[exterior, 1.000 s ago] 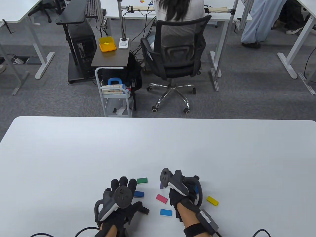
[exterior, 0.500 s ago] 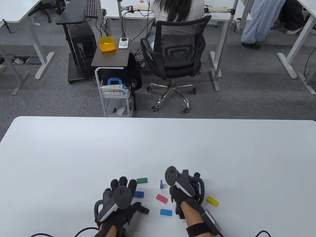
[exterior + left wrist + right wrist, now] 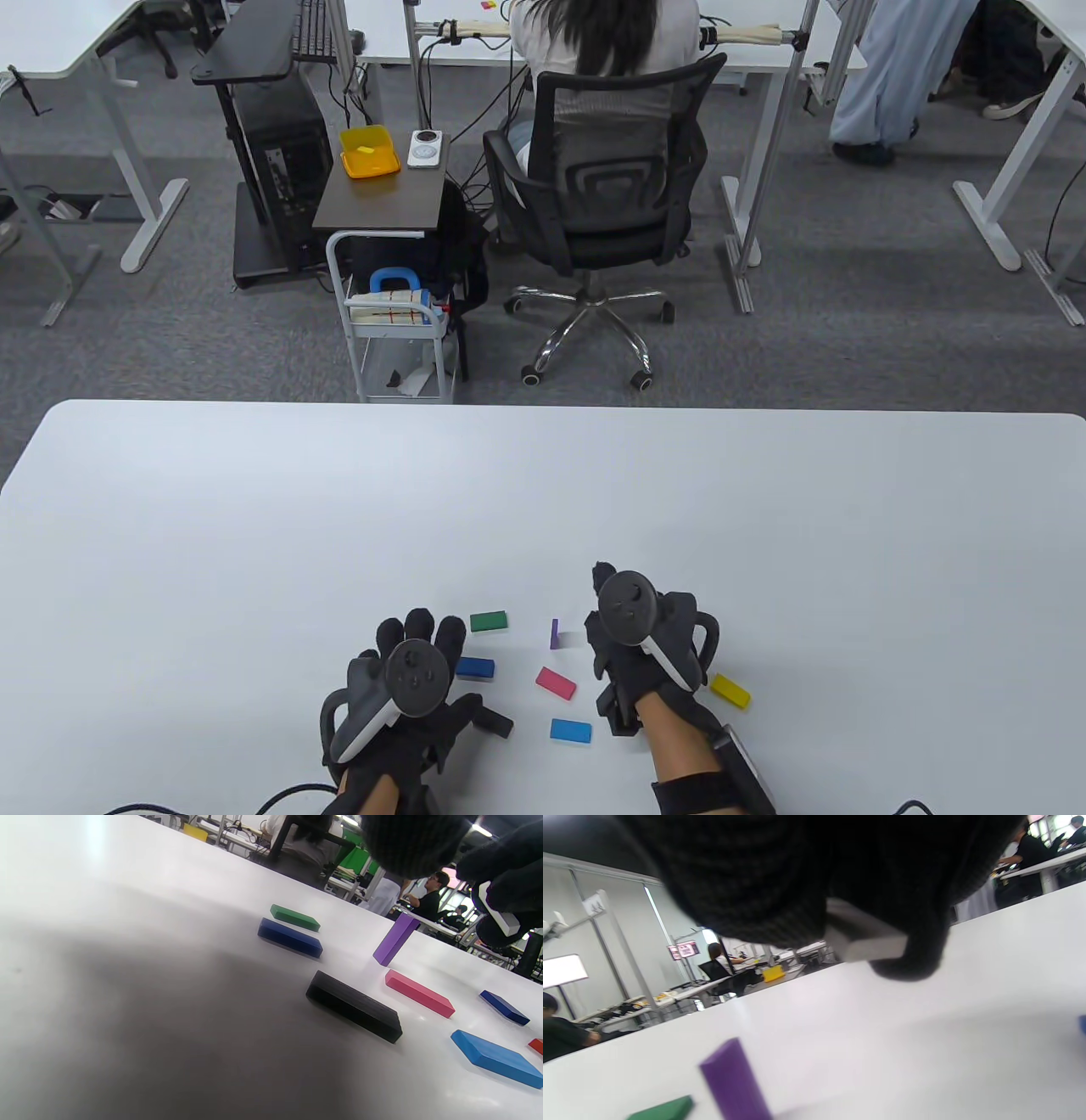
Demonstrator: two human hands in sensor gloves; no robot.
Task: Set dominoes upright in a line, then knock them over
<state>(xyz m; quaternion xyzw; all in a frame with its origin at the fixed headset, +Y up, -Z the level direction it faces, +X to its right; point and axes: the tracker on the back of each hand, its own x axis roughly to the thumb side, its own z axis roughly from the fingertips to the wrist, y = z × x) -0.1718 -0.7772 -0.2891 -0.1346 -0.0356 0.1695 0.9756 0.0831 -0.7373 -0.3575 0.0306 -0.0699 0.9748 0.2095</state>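
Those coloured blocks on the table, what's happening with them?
A person in sensor gloves is setting up dominoes on the white table. So far only the purple domino stands upright. The green, dark blue, pink, light blue, yellow and black ones lie flat. The right hand is just beside the purple domino, not touching it; the left hand rests near the dark blue one, holding nothing.

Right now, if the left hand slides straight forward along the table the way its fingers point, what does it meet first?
Probably the green domino, lying flat just ahead of the left hand; the dark blue domino sits slightly to its side. Depth is unclear.
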